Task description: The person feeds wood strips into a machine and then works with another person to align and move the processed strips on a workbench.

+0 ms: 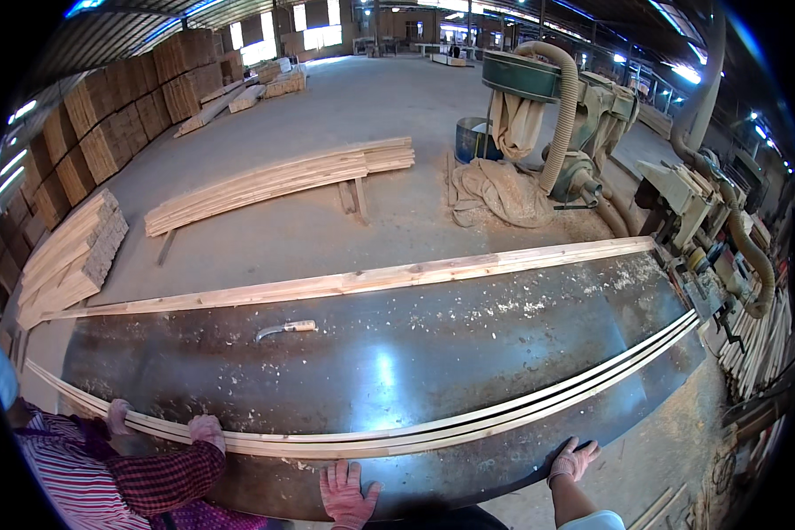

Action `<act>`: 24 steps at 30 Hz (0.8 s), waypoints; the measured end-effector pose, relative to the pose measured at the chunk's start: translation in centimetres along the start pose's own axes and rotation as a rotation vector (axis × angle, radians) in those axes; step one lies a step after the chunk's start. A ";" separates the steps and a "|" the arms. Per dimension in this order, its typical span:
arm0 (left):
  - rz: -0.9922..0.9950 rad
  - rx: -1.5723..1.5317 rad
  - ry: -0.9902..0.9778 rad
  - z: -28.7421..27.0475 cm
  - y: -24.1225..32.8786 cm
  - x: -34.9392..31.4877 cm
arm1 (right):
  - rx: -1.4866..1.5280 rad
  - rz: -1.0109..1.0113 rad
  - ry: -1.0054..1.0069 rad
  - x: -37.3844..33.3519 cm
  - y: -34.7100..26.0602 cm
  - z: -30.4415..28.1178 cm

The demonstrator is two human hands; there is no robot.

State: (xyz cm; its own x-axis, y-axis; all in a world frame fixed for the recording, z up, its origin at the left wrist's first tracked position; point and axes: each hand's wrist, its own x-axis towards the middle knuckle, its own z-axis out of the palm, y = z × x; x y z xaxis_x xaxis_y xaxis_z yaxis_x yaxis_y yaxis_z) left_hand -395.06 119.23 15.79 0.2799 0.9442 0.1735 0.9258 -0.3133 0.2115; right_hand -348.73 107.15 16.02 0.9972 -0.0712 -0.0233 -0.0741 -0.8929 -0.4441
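Note:
My left hand (349, 495), in a pinkish work glove, lies on the near part of the dark metal table (265, 375) with its fingers spread. It is just below the long thin wooden strips (433, 436) and holds nothing. My right hand (574, 461), gloved too, rests at the table's near edge further right, fingers stretched out and nothing in them. The strips run side by side along the table, with dark gaps between them toward the right. At the left, a co-worker's gloved hands (207, 431) are on the strips.
A curved tool with a light handle (299, 326) lies mid-table among wood shavings. Longer boards (362, 280) line the far edge. A machine (693, 256) stands at the right end, a dust collector (521, 78) behind. Stacked boards (274, 185) sit on the floor.

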 end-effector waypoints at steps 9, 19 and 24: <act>-0.028 0.036 -0.038 -0.5 0.1 -0.3 | -0.027 0.016 -0.049 -1.0 -1.7 -1.3; -0.013 0.032 -0.052 -0.3 0.4 0.2 | 0.035 0.033 0.001 0.1 -0.3 0.2; -0.027 0.007 -0.066 -0.6 0.5 0.2 | 0.032 0.018 -0.004 0.5 0.2 0.6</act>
State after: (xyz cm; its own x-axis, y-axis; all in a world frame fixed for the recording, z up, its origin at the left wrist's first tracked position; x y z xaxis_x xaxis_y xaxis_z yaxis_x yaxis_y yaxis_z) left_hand -394.73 119.19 16.46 0.2709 0.9569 0.1044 0.9348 -0.2874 0.2087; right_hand -348.28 107.24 15.39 0.9957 -0.0856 -0.0349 -0.0919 -0.8766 -0.4723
